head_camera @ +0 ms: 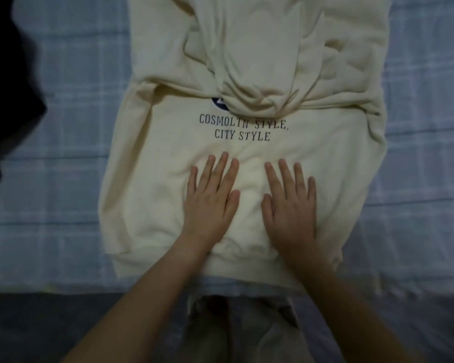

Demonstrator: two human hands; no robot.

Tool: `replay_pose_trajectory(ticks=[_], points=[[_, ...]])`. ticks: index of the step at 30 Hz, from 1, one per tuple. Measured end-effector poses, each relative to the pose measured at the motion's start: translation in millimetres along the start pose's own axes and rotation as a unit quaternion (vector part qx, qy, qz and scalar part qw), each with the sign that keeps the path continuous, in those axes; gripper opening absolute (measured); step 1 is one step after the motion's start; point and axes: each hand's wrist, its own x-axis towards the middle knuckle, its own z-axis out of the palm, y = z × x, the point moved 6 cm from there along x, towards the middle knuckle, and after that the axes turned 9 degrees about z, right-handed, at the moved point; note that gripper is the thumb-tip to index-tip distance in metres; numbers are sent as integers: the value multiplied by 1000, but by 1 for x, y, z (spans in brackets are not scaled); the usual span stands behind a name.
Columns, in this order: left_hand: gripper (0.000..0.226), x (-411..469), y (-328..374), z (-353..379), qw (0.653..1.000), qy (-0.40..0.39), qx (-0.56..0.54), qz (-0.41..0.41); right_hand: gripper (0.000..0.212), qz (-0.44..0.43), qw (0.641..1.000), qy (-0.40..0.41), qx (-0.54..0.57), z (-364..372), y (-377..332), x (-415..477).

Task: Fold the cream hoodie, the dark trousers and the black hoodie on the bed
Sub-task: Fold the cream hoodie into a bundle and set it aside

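Hands, left (212, 203) and right (290, 205), lie flat and open on the cream hoodie (152, 184), holding nothing. It lies on the bed (50, 158), sleeves tucked in. Next, I think, fold the bottom up.

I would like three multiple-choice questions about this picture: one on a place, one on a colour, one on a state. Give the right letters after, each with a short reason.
1. Where do both hands rest?
A. on the cream hoodie, below the printed text
B. on the dark garment
C. on the bare sheet

2. What colour is the bed sheet?
A. red
B. light blue check
C. green

3. How are the hands?
A. closed in fists
B. pinching the hem
C. flat, fingers spread

Answers:
1 A: the left hand and right hand lie on the cream hoodie, under the printed text.
2 B: the bed sheet shows pale blue squares.
3 C: palms press down and hold nothing.
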Motion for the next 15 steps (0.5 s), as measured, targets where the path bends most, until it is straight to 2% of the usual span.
replay_pose_trajectory(ticks=[3,5,7,11,15], points=[[57,-15,1,-24,999,-8,-45,25,54,17,1000,-8,21,-16,-2,-16],[56,-41,-10,-48,998,40,-47,18,52,33,998,54,21,-35,6,-42],[57,-77,-30,-65,994,99,-26,-36,50,63,992,107,-12,-46,21,-72],[62,-134,-64,-66,968,130,-35,-211,53,166,983,83,7,-33,39,-111],[72,-166,-80,-56,934,173,-99,-298,53,149,981,119,42,-23,44,-131]])
